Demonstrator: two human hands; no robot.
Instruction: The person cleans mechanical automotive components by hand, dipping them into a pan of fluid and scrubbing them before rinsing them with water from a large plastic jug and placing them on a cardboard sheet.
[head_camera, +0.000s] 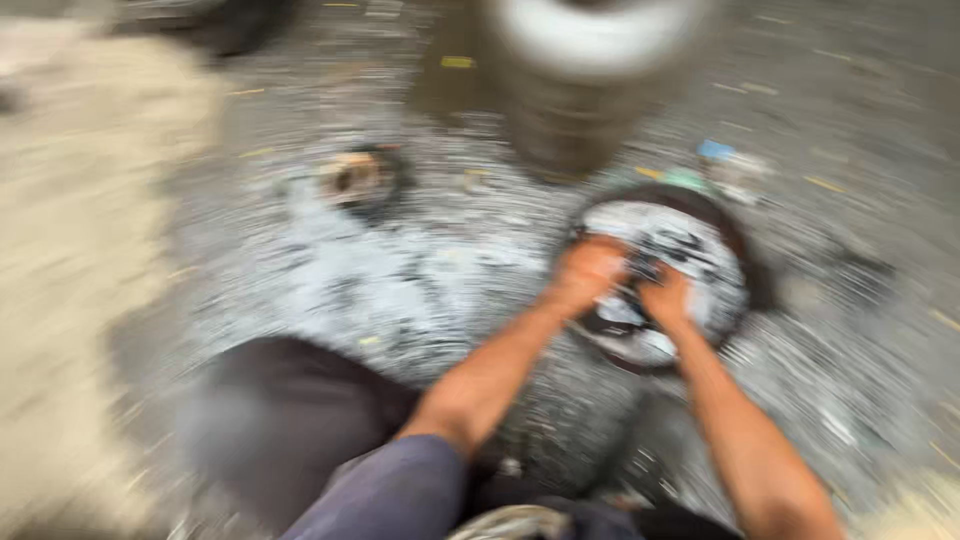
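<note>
Round and dark-rimmed, a pan-like dish with grey-white stuff inside lay on the grey, speckled ground in front of us, right of centre. Our left hand rested on its near left part and our right hand beside it, both down in the dish; the blur hid how far our fingers were curled or whether they gripped anything. Just beyond stood a grey cylinder with a white rim. Further left lay a small dark ring-shaped object.
</note>
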